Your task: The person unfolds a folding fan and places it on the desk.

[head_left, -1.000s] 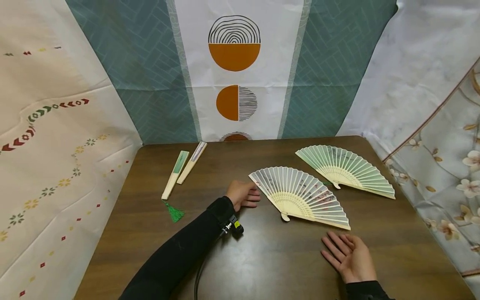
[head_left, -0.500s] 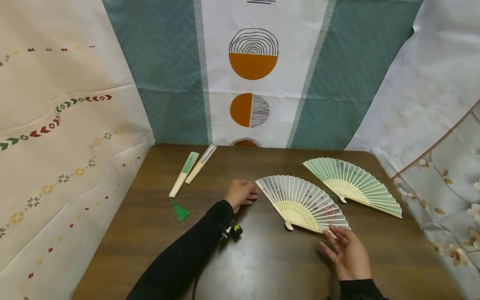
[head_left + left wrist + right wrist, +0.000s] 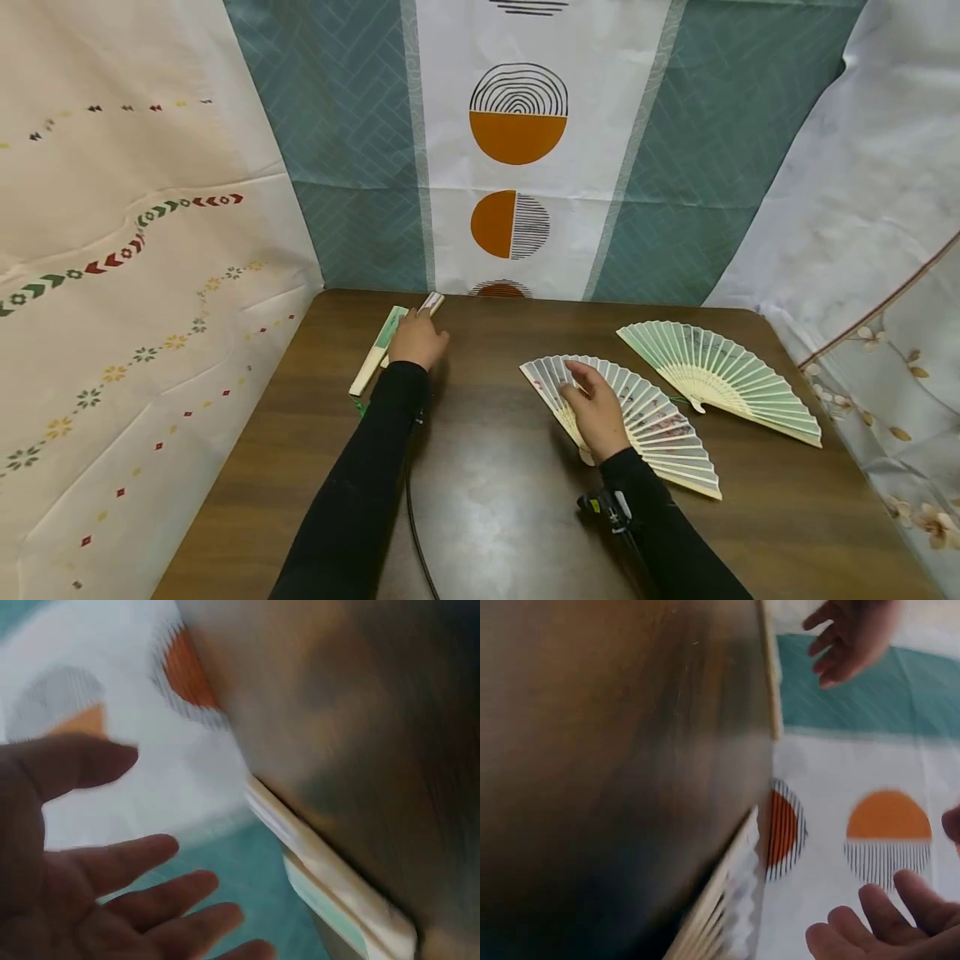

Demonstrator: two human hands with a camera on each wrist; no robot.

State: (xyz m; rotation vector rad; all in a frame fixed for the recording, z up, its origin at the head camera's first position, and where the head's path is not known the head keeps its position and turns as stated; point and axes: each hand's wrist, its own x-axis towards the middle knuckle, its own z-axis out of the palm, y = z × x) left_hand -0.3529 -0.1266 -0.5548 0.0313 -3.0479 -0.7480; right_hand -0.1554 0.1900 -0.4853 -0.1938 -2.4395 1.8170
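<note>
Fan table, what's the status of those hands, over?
Left hand: empty, near two folded fans. Right hand: empty, near the spread white fan. Nothing visibly in the way.

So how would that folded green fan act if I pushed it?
The folded green fan would probably slide rather than roll, lying flat. Its slim, closed shape suggests something stiff and light. The green tassel looks soft, so it may trail.

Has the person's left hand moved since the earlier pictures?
Yes: in the head view, the left hand went leftward and farther away, from beside the open white fan to near the closed green fan.
</note>
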